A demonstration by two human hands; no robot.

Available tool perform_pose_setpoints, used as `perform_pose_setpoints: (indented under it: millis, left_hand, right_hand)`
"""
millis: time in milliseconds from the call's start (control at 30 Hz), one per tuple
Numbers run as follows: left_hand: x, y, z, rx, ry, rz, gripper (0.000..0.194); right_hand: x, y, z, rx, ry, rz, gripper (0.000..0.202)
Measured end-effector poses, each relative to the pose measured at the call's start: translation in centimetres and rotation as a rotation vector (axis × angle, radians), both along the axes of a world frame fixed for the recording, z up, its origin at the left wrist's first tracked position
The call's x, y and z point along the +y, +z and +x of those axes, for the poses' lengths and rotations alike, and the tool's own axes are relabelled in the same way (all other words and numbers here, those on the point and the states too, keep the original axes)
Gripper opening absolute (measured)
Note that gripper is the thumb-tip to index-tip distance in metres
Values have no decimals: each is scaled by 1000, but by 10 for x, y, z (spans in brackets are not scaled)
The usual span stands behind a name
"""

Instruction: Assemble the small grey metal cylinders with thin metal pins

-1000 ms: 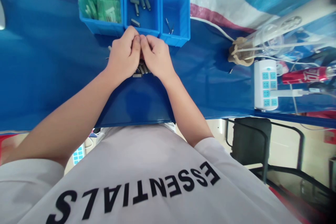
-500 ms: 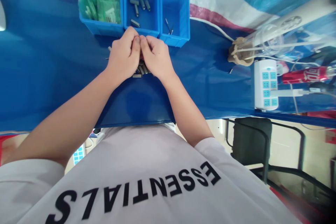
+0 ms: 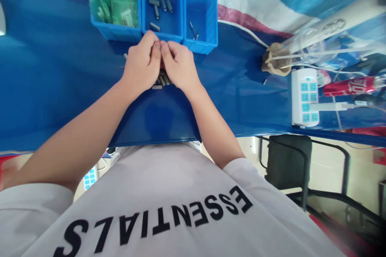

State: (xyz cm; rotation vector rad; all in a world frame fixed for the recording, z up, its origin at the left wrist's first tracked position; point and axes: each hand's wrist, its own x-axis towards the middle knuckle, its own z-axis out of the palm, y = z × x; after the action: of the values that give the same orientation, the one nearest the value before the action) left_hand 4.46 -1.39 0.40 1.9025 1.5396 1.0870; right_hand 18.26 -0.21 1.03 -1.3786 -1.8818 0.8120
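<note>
My left hand and my right hand meet thumb to thumb just in front of the bins, both with curled fingers. Whatever they pinch between them is hidden behind the thumbs. Below and between the hands, a pile of small grey metal cylinders lies on the blue table, partly covered by them. The middle blue bin holds several similar cylinders. In the right blue bin are a few thin metal pins. A small metal piece pokes out left of my left hand.
The left blue bin contains green plastic packets. Toward the right are a torn cardboard tube, a white power strip with a plug in it, and a red can. A black chair stands beyond the table's near edge.
</note>
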Motion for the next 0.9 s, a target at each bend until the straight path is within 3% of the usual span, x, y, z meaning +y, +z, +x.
perform_pose_setpoints:
  millis: [200,500,900]
  left_hand:
    - [-1,0,-1,-49,-28,35,39]
    - [-2,4,0,29,2,10,33]
    - [0,-2,-2,-18,-37,47,39]
  right_hand:
    - [0,0,0,-20,4,35,57]
    - [-2,2,-1,13,-4,63,46]
    - [-2,3,0,-41,6,53,47]
